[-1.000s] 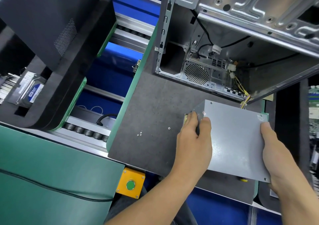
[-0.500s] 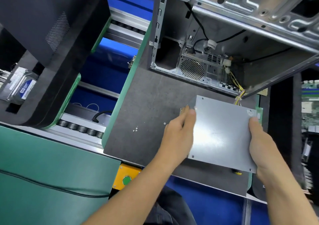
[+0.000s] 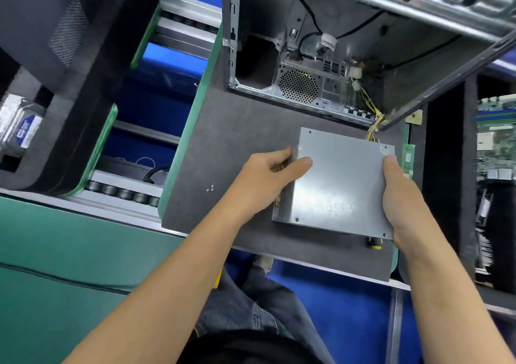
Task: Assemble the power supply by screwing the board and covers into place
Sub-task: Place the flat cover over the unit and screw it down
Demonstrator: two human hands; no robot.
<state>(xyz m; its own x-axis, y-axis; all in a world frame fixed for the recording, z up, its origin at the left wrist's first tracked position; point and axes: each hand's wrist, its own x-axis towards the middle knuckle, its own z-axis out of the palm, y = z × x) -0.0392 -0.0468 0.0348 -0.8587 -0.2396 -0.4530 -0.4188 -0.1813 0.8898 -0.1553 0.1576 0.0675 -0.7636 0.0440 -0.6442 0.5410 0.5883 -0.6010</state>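
We see both hands, left hand (image 3: 266, 180) and right hand (image 3: 402, 196), grasping the power supply (image 3: 339, 187), now rotated squarer on the tabletop (image 3: 237, 140); its 4 screw holes face up for fastening.

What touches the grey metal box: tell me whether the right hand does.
Touching. The head view shows the right hand holding the box's right edge, thumb lying on its top face.
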